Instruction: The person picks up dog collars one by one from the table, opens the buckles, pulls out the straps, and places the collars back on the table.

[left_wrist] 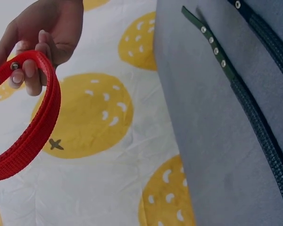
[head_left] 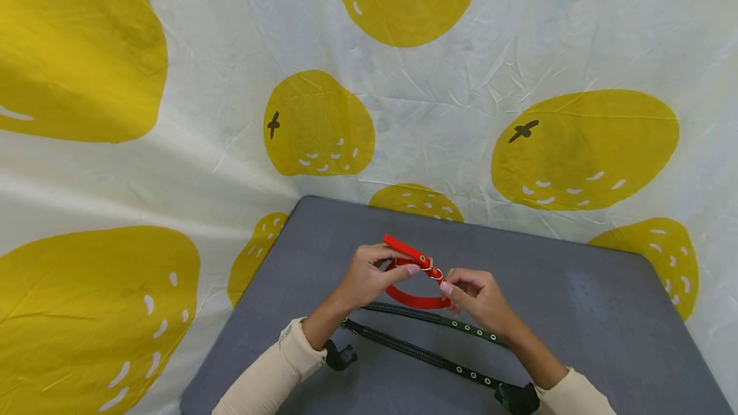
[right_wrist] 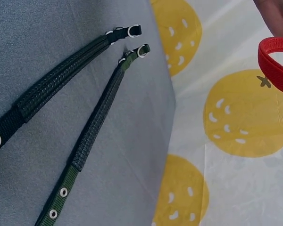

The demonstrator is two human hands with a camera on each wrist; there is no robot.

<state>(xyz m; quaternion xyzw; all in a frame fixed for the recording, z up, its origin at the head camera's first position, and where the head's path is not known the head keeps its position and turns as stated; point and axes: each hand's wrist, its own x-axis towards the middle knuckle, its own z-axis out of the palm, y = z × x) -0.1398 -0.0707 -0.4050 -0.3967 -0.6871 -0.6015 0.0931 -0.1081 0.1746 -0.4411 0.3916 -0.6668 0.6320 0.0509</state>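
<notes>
A red collar (head_left: pixel 418 301) with metal eyelets, a buckle and a ring is held up over the table, bent into a loop. My left hand (head_left: pixel 369 274) grips it near the buckle, thumb in front, with the strap's free end sticking up past the fingers. At the loop's right side, my right hand (head_left: pixel 475 293) pinches the collar between thumb and fingers. The left wrist view shows the right hand (left_wrist: pixel 49 40) with curled fingers at the eyelet part of the red band (left_wrist: pixel 49 113). Only part of the left hand (right_wrist: pixel 278 16) appears in the right wrist view.
Below the hands, a green collar (head_left: pixel 473 330) and a black collar (head_left: pixel 403 346) lie stretched side by side on the grey table (head_left: pixel 588 338). Both have eyelets at the right and rings at the left. A white curtain (head_left: pixel 432 127) with yellow fruit prints surrounds the table's far and left edges.
</notes>
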